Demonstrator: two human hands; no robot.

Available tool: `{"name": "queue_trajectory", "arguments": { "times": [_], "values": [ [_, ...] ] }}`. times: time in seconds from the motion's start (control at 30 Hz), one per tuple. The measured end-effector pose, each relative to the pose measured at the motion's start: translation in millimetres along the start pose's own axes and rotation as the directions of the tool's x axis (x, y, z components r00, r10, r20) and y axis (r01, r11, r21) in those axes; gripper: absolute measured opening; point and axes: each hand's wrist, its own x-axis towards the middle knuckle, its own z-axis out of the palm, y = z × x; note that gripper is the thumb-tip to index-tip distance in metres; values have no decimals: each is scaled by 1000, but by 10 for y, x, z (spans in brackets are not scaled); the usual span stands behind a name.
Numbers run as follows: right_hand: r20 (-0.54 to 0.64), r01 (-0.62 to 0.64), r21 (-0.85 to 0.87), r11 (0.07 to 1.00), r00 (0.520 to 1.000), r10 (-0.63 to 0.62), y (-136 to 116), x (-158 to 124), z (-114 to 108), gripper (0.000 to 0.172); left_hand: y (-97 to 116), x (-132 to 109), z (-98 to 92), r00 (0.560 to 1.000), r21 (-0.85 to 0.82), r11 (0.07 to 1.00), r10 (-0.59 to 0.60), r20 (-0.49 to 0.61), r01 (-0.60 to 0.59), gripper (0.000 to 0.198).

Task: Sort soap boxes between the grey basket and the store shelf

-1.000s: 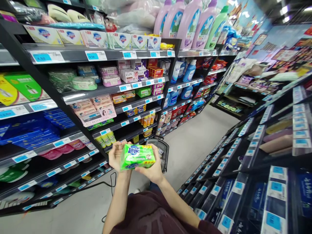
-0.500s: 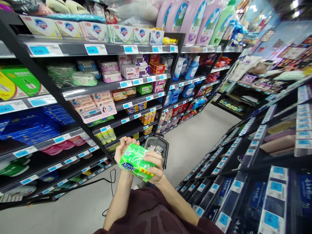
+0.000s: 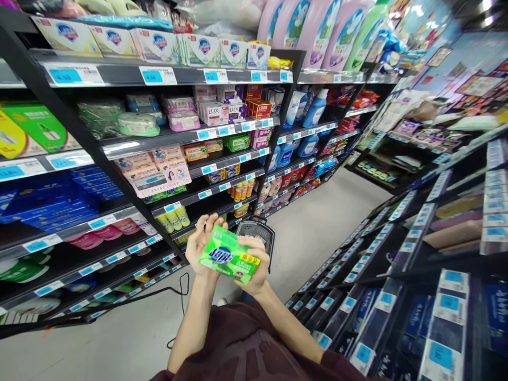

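A green packet (image 3: 228,255) with a blue logo and a yellow label is held up in front of my body, its printed face turned to me. My right hand (image 3: 256,264) grips the packet's right end, fingers over the top edge. My left hand (image 3: 200,243) is at the left end, touching or supporting it from behind; its fingers are partly spread and curled above the packet's corner. Behind the packet on the floor side stands a dark basket (image 3: 266,233) with some items in it, partly hidden by my right hand and the packet.
Shelves (image 3: 115,76) of boxed soap, bottles and packets rise on the left. Another shelf rack (image 3: 381,312) with price tags runs along the right. A pale floor aisle (image 3: 329,211) lies between them. A black cord (image 3: 183,301) lies on the floor at lower left.
The green packet has been tilted so its logo face shows more fully. My left fingers have lifted and spread a little. My right hand still grips the right end.
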Motion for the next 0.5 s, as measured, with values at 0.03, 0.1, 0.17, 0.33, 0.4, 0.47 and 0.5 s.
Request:
{"name": "queue_trajectory", "arguments": {
  "times": [0.03, 0.1, 0.17, 0.33, 0.4, 0.47, 0.5],
  "values": [
    [-15, -15, 10, 1000, 1000, 15, -69, 46, 25, 66, 15, -6, 16, 1000, 25, 1000, -20, 24, 19, 33],
    [-62, -76, 35, 996, 995, 78, -185, 118, 75, 73, 39, -16, 49, 995, 68, 997, -42, 95, 36, 43],
    [-109, -163, 65, 984, 979, 170, -257, 151, 115, 73, 50, -24, 70, 989, 87, 996, -37, 143, 25, 48],
    [-124, -240, 81, 967, 961, 249, -286, 143, 134, 74, 39, -31, 59, 992, 70, 997, -41, 120, 33, 48],
    [-111, -284, 110, 952, 949, 296, -280, 156, 126, 75, 30, -33, 47, 993, 117, 993, -39, 109, 26, 44],
    [-92, -374, 176, 910, 915, 394, -267, 186, 122, 76, 16, -31, 39, 995, 220, 975, -17, 100, -5, 37],
    [-81, -433, 222, 874, 885, 459, -254, 204, 122, 74, 6, -28, 37, 995, 284, 959, -6, 98, -22, 34]
  ]
}}
